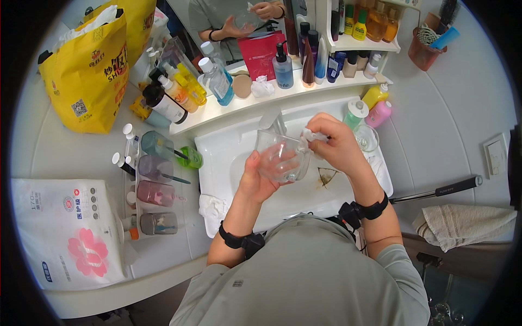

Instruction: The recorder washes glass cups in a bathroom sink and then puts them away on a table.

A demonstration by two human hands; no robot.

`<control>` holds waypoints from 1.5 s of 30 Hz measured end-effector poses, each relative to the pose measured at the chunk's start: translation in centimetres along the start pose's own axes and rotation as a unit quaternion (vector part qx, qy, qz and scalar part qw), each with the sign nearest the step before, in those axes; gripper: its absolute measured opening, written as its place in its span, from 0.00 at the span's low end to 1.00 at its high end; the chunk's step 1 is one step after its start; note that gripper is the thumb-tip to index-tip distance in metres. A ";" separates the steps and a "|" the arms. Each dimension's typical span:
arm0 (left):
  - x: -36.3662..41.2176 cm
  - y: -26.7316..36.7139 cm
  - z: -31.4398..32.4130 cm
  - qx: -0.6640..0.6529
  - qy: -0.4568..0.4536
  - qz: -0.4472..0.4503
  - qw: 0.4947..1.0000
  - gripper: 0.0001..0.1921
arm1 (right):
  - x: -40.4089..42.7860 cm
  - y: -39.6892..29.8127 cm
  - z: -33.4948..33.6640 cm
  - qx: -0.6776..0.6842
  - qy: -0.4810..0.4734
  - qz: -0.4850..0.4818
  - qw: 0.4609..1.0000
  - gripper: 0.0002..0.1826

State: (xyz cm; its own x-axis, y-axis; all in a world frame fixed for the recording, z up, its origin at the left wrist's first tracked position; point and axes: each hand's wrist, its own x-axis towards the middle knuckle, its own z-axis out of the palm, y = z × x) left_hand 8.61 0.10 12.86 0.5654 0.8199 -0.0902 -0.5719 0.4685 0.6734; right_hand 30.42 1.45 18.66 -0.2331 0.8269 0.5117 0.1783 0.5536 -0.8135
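Observation:
Over the white washbasin (253, 203), my left hand (261, 175) cradles a clear glass cup (281, 157) from below and behind. The cup is tilted, and my fingers show through its wall. Between the thumb and fingers of my right hand (334, 138) is a crumpled white tissue (312, 138), held at the cup's right-hand rim. Part of the tissue is hidden by my fingers. Behind the cup stands the faucet (272, 118). A dark brownish, roughly triangular mark (327, 177) lies in the basin below my right hand.
A mirror shelf (191, 122) with several bottles runs behind the basin. On the basin's right rim are a glass dish (367, 137), a pump bottle (356, 112) and a pink bottle (379, 114). Tumblers in a rack (157, 191) and a tissue pack (69, 236) stand left. A crumpled white cloth (213, 208) lies front left.

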 end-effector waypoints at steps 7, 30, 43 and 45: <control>-0.1 1.5 1.0 -0.007 -0.045 -0.034 0.998 0.47 | -0.8 0.4 1.0 -0.005 0.063 -0.041 0.997 0.11; 1.7 2.4 1.5 -0.191 -0.010 -0.054 0.980 0.47 | -0.5 0.4 1.1 -0.128 0.114 -0.153 0.973 0.17; 1.1 2.6 4.4 0.024 0.011 0.046 0.999 0.39 | 0.5 -1.3 1.7 0.142 0.153 0.102 0.973 0.07; 0.9 2.5 4.3 0.064 0.018 0.070 0.995 0.38 | 0.8 -1.2 1.4 0.280 0.121 0.189 0.933 0.05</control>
State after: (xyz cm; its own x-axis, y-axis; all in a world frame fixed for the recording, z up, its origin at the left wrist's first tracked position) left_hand 10.23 0.60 17.66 0.4626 0.8865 -0.0145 -0.5616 0.3056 0.7689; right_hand 28.72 1.27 19.65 -0.0203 0.9884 0.1507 -0.3385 0.1351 -0.9312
